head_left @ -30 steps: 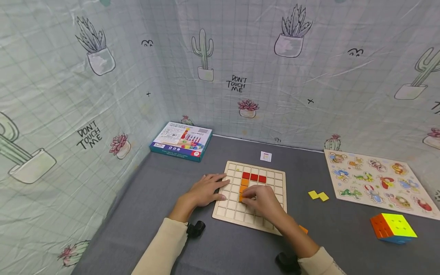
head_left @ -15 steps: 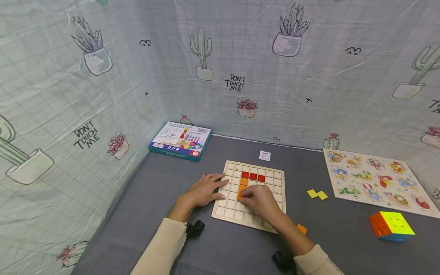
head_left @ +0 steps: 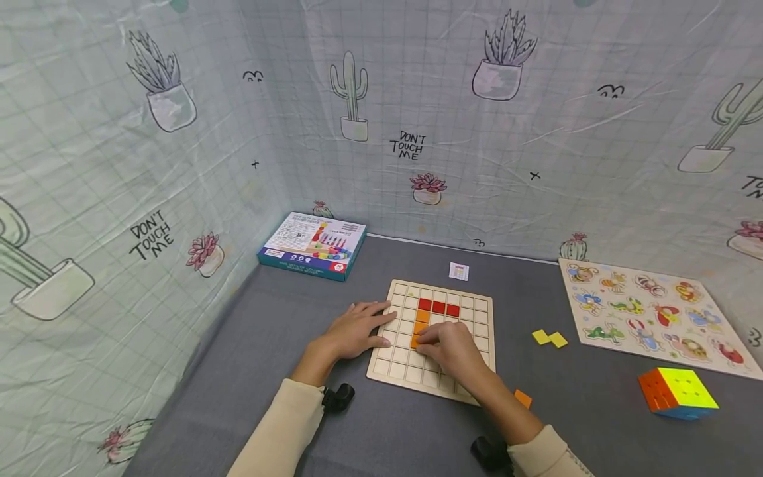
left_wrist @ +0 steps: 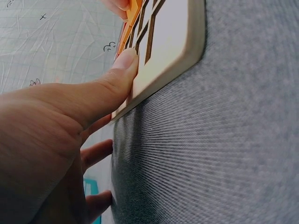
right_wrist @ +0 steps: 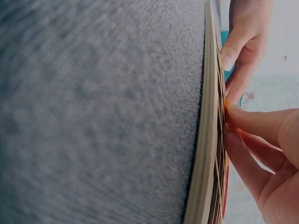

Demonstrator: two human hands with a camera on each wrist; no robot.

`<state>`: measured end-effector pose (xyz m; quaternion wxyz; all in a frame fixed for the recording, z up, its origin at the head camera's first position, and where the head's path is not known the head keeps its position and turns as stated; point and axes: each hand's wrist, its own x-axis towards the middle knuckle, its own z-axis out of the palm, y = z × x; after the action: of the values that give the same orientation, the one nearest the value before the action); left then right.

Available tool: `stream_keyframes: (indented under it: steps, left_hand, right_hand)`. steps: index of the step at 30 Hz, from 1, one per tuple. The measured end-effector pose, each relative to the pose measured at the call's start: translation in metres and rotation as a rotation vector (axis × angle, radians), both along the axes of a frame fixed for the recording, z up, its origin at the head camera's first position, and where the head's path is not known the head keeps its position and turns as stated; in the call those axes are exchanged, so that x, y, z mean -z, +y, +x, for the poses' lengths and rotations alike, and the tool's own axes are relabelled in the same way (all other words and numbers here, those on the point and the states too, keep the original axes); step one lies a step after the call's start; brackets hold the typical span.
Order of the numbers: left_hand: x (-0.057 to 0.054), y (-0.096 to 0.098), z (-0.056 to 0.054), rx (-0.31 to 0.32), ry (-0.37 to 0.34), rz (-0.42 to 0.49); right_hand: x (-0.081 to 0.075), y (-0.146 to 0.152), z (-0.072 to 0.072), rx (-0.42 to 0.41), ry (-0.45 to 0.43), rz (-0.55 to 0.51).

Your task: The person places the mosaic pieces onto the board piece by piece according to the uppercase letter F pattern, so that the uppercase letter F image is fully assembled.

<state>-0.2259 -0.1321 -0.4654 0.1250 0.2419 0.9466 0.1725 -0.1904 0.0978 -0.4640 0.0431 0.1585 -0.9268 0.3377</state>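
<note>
A wooden grid board [head_left: 399, 370] lies on the grey cloth, with red square tiles [head_left: 438, 307] in a row and orange tiles [head_left: 422, 316] in a column below the row's left end. My left hand [head_left: 352, 331] rests at the board's left edge, its thumb [left_wrist: 125, 60] on the rim and its fingers spread. With thumb and fingertips, my right hand [head_left: 456, 348] pinches the lowest orange tile [right_wrist: 227, 109] of that column, at the board's surface. The hand and forearm hide part of the board's lower right.
Two yellow tiles [head_left: 550, 338] and an orange tile [head_left: 522, 398] lie right of the board. Farther right are a puzzle cube [head_left: 677, 393] and an insect picture board [head_left: 658, 311]. A small printed card [head_left: 459, 271] and a flat box [head_left: 313, 245] lie behind.
The right hand stays at the same orange tile with only a slight shift of its wrist. The left hand has not moved on the board.
</note>
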Motion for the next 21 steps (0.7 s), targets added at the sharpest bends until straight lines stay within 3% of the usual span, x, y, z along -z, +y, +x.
stream_keyframes:
  steps: [15,21]
  left_hand:
    - [-0.0011,0.0005,-0.0007,0.0,0.003,-0.007]
    - [-0.0015,0.0014,0.0012,-0.01,-0.002,-0.009]
  right_hand:
    - [-0.0009,0.0004,-0.0003,0.009,0.001,0.005]
    - [-0.0023,0.0029,-0.0003,-0.026,-0.008,0.021]
